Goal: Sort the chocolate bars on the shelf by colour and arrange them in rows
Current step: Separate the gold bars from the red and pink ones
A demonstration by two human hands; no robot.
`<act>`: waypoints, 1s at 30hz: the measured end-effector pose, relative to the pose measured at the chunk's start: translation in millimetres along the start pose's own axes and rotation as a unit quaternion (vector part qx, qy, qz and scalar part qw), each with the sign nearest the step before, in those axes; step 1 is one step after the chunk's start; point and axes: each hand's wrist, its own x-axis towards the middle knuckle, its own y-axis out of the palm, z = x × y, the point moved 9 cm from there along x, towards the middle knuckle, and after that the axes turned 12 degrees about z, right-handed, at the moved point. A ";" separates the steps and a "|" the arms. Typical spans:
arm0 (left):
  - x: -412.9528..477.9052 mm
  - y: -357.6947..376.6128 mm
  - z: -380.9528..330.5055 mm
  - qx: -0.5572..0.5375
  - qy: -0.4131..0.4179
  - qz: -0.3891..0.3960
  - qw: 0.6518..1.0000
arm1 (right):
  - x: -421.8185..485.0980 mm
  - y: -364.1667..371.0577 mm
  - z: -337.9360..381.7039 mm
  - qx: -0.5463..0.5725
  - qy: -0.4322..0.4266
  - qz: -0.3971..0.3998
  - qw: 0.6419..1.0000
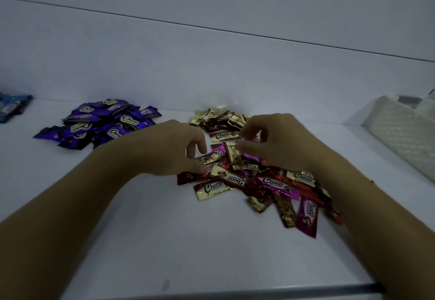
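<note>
- Mixed pile [270,182] of red, pink and gold Choco bars lay nearest on the shelf [164,229].
- Left hand [174,146] hung loosely curled, thumb touching it; right hand [280,142] curled, grip indiscernible.
- Gold pile [221,118] and purple pile [103,123] lay behind.

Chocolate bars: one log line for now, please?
purple bars: piled left | gold bars: piled behind | mixed bars: left hand, right hand over them | rows: none yet
</note>
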 end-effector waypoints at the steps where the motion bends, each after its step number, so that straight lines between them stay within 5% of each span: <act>1: 1.2 1.3 0.5 -0.004 -0.004 0.003 1.000 | 1.4 7.7 4.5 -0.004 0.003 0.009 1.000; 5: 1.7 4.2 -1.0 -0.014 0.009 0.006 1.000 | 6.7 27.8 6.7 -0.033 0.021 0.023 0.999; 12: -8.0 -18.7 2.0 -0.038 0.021 -0.121 0.992 | 5.2 23.8 0.9 0.075 0.006 0.041 0.996; 16: 1.8 -47.3 17.5 -0.138 0.006 -0.216 0.966 | 21.4 -8.7 -17.7 0.155 0.035 -0.045 0.986; 18: 8.6 -48.8 21.2 -0.091 -0.034 -0.212 0.972 | 31.4 -20.3 -29.3 0.117 0.075 -0.060 0.988; 26: -0.4 -20.8 -24.4 -0.018 0.099 -0.148 0.984 | 13.8 -6.3 2.5 -0.025 0.019 0.254 0.967; 30: 6.0 -1.1 -21.5 -0.012 0.111 -0.102 0.989 | 20.5 1.4 22.4 -0.070 -0.009 0.199 0.977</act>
